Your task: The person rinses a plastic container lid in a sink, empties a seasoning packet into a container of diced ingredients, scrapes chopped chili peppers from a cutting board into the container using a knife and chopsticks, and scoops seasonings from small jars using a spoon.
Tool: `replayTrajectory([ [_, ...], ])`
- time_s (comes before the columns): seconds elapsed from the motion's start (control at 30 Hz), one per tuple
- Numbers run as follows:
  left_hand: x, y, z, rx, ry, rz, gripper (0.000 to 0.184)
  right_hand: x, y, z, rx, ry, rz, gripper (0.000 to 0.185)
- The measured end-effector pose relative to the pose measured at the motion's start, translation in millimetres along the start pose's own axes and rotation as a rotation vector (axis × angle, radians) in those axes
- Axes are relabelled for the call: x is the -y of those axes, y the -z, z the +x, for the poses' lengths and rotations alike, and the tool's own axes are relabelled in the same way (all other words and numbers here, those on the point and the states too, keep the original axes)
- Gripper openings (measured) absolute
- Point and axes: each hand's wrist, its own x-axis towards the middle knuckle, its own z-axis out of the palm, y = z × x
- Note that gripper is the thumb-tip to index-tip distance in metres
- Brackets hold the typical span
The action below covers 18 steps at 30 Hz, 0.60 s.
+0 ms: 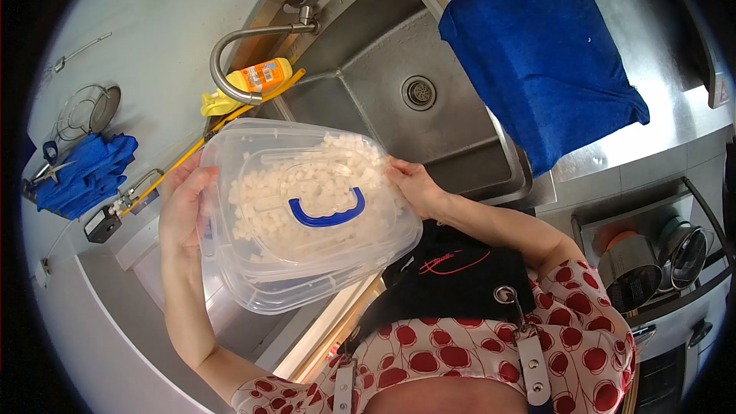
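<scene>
Both of my hands grip a clear plastic storage box (264,297) from opposite sides. Through its lid, many small whitish cubes (257,184) show inside; what they are I cannot tell. A blue carry handle (328,218) lies across the middle of the lid. My left hand (184,203) is closed on the left edge, with the thumb on top. On the right edge, my right hand (414,186) is closed with the thumb in front and the other fingers largely hidden. The box is held up in front of my body, tilted, just near the sink.
A stainless steel sink (376,69) with a drain is ahead. Its curved faucet (218,54) and a yellow bottle (264,77) stand beyond the box. A blue cloth (544,61) lies on the right counter. Pots (629,264) sit on a rack at lower right.
</scene>
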Motion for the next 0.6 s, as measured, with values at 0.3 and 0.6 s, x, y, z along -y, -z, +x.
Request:
replayTrajectory([
  [0.3,2.3,1.7,4.1,-0.013,-0.016,0.051,0.044,-4.5,3.3,4.0,-0.013,-0.01,-0.022,0.04],
  [0.6,-0.3,-2.0,3.8,0.007,-0.029,0.051,0.042,3.7,-0.6,-1.3,0.018,-0.04,0.011,0.04],
])
